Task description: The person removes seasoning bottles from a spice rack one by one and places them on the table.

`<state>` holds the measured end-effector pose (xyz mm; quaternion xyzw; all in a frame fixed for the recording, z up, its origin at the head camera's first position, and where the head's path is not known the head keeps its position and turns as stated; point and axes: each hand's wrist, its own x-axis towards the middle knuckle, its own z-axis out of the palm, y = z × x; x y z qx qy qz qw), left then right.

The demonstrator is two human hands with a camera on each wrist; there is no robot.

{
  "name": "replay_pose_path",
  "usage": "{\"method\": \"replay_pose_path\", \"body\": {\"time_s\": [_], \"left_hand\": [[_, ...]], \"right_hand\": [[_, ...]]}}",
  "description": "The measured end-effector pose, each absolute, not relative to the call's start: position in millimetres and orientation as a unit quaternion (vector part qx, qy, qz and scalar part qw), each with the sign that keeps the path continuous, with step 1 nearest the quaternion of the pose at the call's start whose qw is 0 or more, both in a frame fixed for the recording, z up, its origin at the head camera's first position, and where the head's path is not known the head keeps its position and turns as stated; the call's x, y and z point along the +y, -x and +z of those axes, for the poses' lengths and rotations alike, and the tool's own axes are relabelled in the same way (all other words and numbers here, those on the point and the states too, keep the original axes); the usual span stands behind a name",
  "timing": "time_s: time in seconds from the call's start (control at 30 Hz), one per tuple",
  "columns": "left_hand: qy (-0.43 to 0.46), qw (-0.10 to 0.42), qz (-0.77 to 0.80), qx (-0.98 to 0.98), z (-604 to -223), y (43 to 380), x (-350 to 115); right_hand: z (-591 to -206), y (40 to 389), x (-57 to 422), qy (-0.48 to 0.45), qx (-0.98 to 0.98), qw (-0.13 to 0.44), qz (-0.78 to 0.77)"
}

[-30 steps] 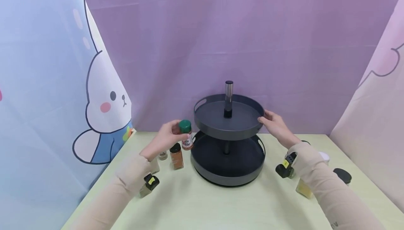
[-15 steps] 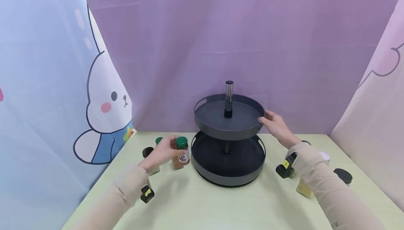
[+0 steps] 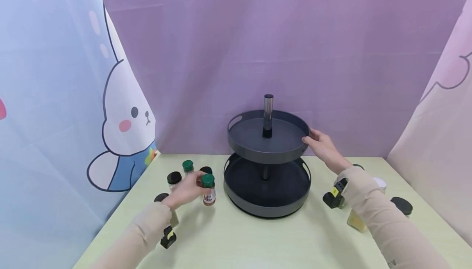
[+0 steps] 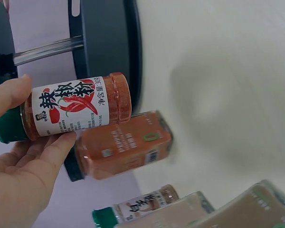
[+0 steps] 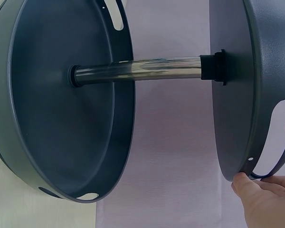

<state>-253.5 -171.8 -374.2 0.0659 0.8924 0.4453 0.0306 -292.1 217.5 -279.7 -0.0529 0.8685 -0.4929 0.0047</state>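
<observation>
My left hand [image 3: 187,190] holds a chili powder bottle [image 4: 85,105] between thumb and fingers, around its green cap end. Red powder fills it, and its white label shows red chilies. The bottle is upright in the head view, left of a dark two-tier round tray stand; I cannot tell whether its base touches the table. My right hand [image 3: 325,151] grips the right rim of the upper tray [image 3: 254,140] at the handle slot, thumb on the near side. Both the upper tray and the lower tray [image 3: 263,210] hold nothing.
Behind the bottle stands a black-capped jar of orange-red powder [image 4: 126,145]. A small green-capped bottle [image 3: 188,166] and black-capped jars [image 3: 174,178] are by the left hand. Several more containers, one a yellowish jar [image 3: 356,221], stand near the right forearm. A purple curtain [image 3: 206,64] hangs behind.
My left hand has carried the chili powder bottle down and slightly left, from beside the trays toward the table, uncovering jars behind it. The right hand and the stand have stayed put.
</observation>
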Motion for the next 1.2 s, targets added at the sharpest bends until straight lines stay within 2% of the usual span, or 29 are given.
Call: {"method": "replay_pose_path", "body": {"time_s": [0.5, 1.2], "left_hand": [[-0.062, 0.037, 0.447, 0.891, -400.8, 247.4, -170.0], [-0.049, 0.018, 0.451, 0.891, -411.1, 241.6, -173.9]], "right_hand": [[-278.8, 291.2, 216.5, 0.051, 0.869, 0.006, -0.493], [-280.2, 293.6, 219.2, 0.047, 0.870, 0.005, -0.490]]}}
